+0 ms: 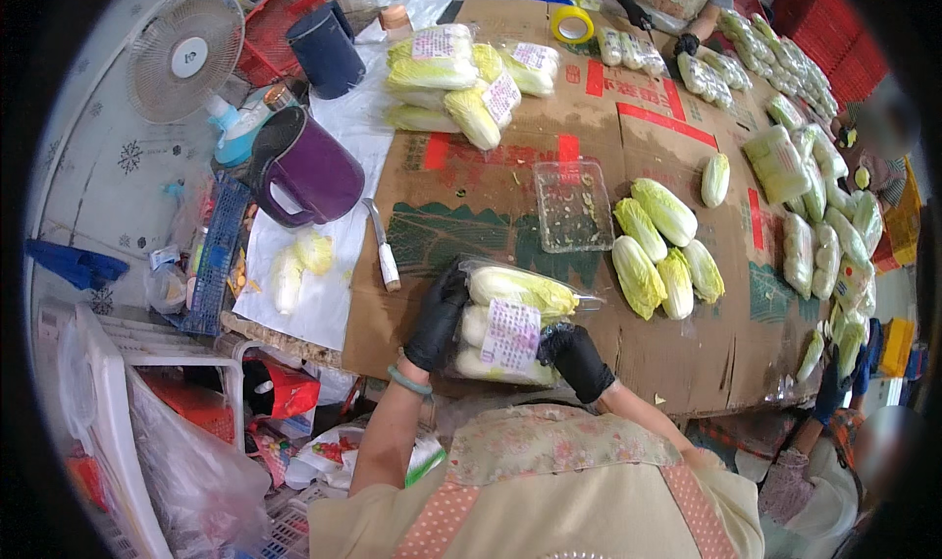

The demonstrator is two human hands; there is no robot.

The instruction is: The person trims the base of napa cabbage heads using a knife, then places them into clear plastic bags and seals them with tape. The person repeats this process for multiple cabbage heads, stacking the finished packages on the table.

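A clear plastic bag of small napa cabbages (515, 286) lies in front of me at the table's near edge, a printed label on its face. My left hand (439, 316), in a black glove, grips the bag's left side. At its lower right, my right hand (578, 360), gloved too, has its fingers bent against the plastic. The bag's open-looking flap sticks out at the upper right. Several loose napa cabbages (639, 279) lie to the right, beside a clear plastic tray (576, 247) holding scraps. A knife with a white handle (388, 268) rests to the left.
Filled cabbage bags (430, 73) are stacked at the back left, near a yellow tape roll (572, 24). A purple pitcher (324, 169) and a dark blue pitcher (327, 55) stand left. Co-workers' gloved hands (686, 44) work across the table; more bags (776, 165) lie right.
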